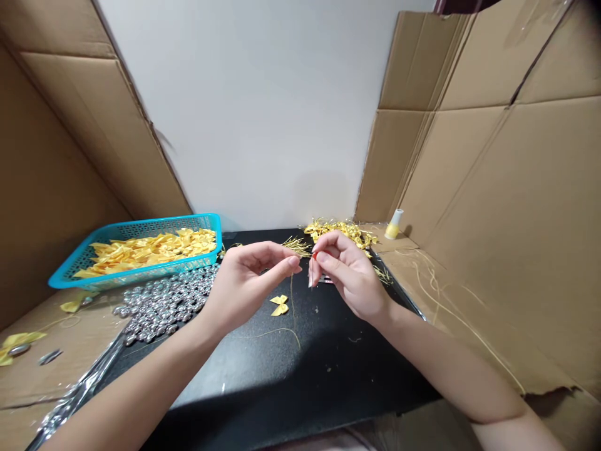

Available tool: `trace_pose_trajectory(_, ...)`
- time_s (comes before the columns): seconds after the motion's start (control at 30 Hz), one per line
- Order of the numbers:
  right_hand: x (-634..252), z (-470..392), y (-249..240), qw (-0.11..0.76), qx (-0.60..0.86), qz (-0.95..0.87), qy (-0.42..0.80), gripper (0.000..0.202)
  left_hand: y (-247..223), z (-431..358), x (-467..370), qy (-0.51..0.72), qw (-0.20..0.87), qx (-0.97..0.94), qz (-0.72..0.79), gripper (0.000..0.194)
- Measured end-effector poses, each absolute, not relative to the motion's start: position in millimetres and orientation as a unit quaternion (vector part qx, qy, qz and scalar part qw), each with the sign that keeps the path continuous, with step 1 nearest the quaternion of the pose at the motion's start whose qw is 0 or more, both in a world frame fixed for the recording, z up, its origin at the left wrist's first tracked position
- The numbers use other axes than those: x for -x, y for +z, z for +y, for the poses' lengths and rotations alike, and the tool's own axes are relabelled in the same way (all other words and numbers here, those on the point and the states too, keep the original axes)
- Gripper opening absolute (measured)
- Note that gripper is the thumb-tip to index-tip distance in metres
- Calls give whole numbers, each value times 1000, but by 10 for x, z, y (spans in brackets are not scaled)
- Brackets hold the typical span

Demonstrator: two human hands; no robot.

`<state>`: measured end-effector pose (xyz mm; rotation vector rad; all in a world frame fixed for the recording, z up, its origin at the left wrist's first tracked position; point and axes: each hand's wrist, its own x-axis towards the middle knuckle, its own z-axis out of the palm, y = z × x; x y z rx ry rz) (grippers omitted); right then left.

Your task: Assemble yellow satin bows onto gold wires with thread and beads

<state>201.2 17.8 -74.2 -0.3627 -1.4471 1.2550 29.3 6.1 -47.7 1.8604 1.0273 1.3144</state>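
Note:
My left hand [263, 275] is closed in a pinch, thumb against forefinger. A thin yellow thread [293, 300] hangs from its fingertips and curves across the black tabletop [263, 401]. Just to the right, my right hand [345, 269] is pinched too, its fingertips a short gap away from the left ones. A small red thing [314, 255] shows between its thumb and forefinger, too little visible to name. Below and between the hands lies a yellow ribbon bow [280, 305], flat on the black surface.
A blue basket [218, 235] of yellow bows [154, 250] stands at left. Before it lies a heap of shiny silver beads [169, 304]. More yellow bows with golden threads [347, 232] pile at the back. A yellow thread spool [394, 225] stands right. Cardboard panels [507, 188] flank the sides.

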Motion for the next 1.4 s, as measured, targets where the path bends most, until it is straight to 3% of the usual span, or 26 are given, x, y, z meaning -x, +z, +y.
trace_pose_trajectory(0.73,-1998,202,-776,551,174,-607,545,8,-448,31,-312,498,239,-735,393,9)
trace_pose_trajectory(1.4,-2019,170,-792,548,218,-687,424,8,-427,59,-282,462,314,-730,395,14)
